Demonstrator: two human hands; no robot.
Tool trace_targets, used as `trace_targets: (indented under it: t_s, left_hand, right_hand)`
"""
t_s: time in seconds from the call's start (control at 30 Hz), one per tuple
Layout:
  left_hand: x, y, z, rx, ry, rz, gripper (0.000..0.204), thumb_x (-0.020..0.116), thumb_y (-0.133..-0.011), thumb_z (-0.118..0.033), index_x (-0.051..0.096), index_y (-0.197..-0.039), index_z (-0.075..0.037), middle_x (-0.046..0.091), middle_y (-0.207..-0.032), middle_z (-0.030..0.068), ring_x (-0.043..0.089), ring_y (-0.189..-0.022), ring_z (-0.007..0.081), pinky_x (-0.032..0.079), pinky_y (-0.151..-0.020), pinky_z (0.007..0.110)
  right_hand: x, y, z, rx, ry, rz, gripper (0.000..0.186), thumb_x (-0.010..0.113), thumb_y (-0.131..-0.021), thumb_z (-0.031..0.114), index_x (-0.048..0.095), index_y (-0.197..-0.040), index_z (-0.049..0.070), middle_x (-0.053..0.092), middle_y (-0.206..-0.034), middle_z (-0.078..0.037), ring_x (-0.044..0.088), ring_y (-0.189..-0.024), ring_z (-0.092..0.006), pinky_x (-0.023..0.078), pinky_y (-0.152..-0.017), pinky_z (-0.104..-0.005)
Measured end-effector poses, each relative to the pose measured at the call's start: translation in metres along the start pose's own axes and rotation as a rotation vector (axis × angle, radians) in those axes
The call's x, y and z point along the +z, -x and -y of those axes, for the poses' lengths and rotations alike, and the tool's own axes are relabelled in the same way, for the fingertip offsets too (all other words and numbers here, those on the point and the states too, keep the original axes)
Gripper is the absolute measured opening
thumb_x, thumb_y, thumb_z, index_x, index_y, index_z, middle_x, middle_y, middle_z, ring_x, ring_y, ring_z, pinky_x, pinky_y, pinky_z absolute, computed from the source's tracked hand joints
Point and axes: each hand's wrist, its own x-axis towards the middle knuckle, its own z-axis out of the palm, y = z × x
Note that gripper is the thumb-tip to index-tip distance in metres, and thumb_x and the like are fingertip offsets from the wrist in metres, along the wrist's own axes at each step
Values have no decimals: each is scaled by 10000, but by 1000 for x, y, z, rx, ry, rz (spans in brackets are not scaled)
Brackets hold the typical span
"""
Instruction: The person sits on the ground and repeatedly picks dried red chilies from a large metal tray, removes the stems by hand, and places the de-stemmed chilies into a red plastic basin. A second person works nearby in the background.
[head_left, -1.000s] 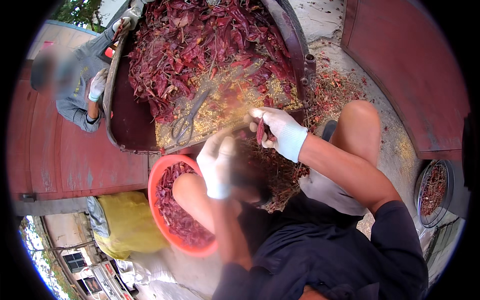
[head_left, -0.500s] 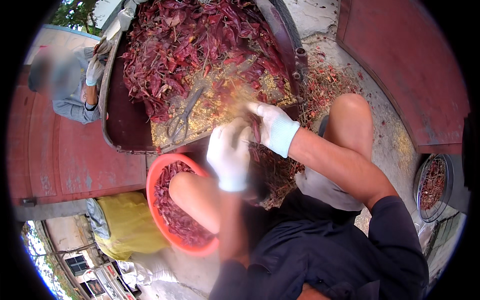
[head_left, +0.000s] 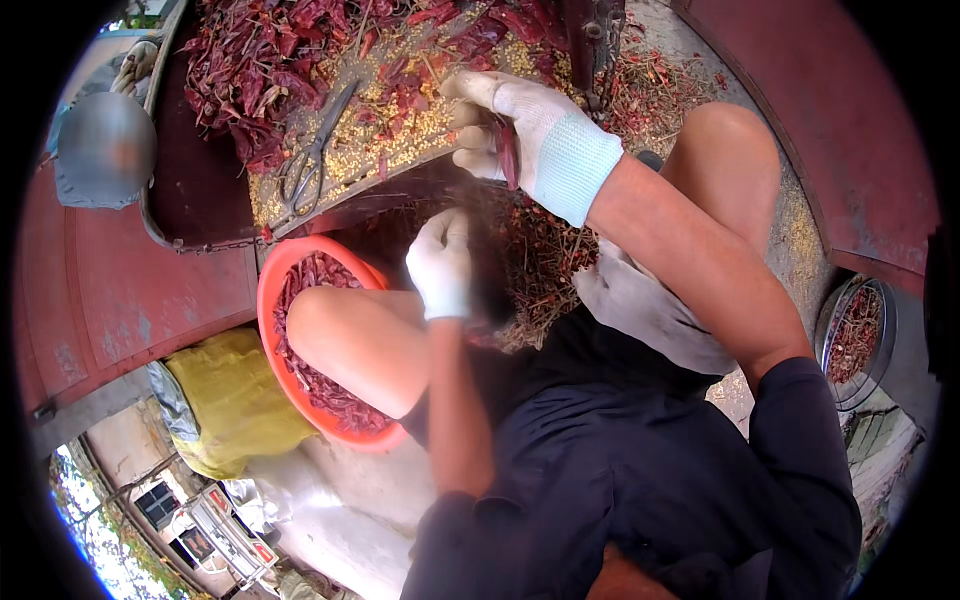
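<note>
Right hand (head_left: 530, 125), gloved, is over the front edge of the cart (head_left: 190, 195). Its fingers are partly curled and grip a dark red pepper (head_left: 508, 155), which sits upright against the palm side, its lower end projecting below the fingers. Fingertips point left, over the seeds (head_left: 385, 150).

Left hand (head_left: 442, 262), also gloved, is lower and well apart from the right, beyond the cart's edge and near the left knee (head_left: 335, 320). Fingers are bent in together; the hand is blurred, so cannot tell whether anything is pinched in it.

In the cart: a heap (head_left: 260, 70) of dried red peppers toward the back, yellow seeds scattered in front. Scissors (head_left: 318, 148) lie flat among the seeds, handles toward the near edge, blades pointing away.

Below the cart, to the left: orange-red basin (head_left: 268, 310) holding more peppers, the left knee over it. Stems (head_left: 555, 260) lie in a litter on the ground, right of the left hand. Yellow sack (head_left: 235, 400) lies left of the basin. At far right, a round tub (head_left: 890, 330) holds reddish bits. A co-worker's gloved hand (head_left: 135, 65) is beside the cart's left side.
</note>
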Motion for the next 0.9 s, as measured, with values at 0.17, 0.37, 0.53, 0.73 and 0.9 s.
trace_targets:
  t_s: [0.17, 0.37, 0.53, 0.73, 0.9]
  left_hand:
    - [60, -11, 114, -373, 89, 146, 238, 655, -917, -147, 713, -1107, -16, 668, -796, 26, 600, -652, 112, 492, -546, 271]
    - [105, 0, 296, -528, 169, -6, 236, 645, -888, -59, 706, -1115, -37, 672, -905, 84, 620, -721, 189, 529, -597, 350]
    - [111, 10, 365, -661, 254, -180, 305, 684, -835, -38, 708, -1138, -66, 692, -1010, 89, 626, -776, 215, 548, -666, 396]
    - [119, 0, 251, -709, 149, -16, 322, 709, -778, -174, 733, -1064, -28, 733, -1005, 123, 674, -861, 260, 516, -772, 364]
    - [116, 3, 250, -642, -64, -16, 299, 685, -773, -217, 739, -993, -22, 733, -950, 172, 688, -857, 317, 511, -798, 389]
  right_hand:
    - [-4, -1, 0, 21, 57, 57, 197, 630, -976, 267, 620, -978, 70, 444, -693, 67, 264, -470, -25, 205, -404, -211]
    - [-1, 15, 10, 63, 169, 153, 234, 577, -1003, 281, 625, -994, 52, 420, -677, 73, 236, -446, -12, 181, -385, -208]
    - [-6, 17, 14, 96, 193, 136, 250, 571, -1002, 279, 634, -993, 37, 419, -661, 71, 233, -428, -12, 184, -356, -203]
    - [-14, 17, 20, 122, 174, 107, 218, 594, -972, 271, 639, -945, 60, 462, -663, 51, 243, -404, -27, 177, -347, -225]
    - [-9, 11, 18, 172, 209, 66, 206, 592, -967, 270, 637, -940, 70, 463, -660, 59, 242, -392, -25, 183, -336, -216]
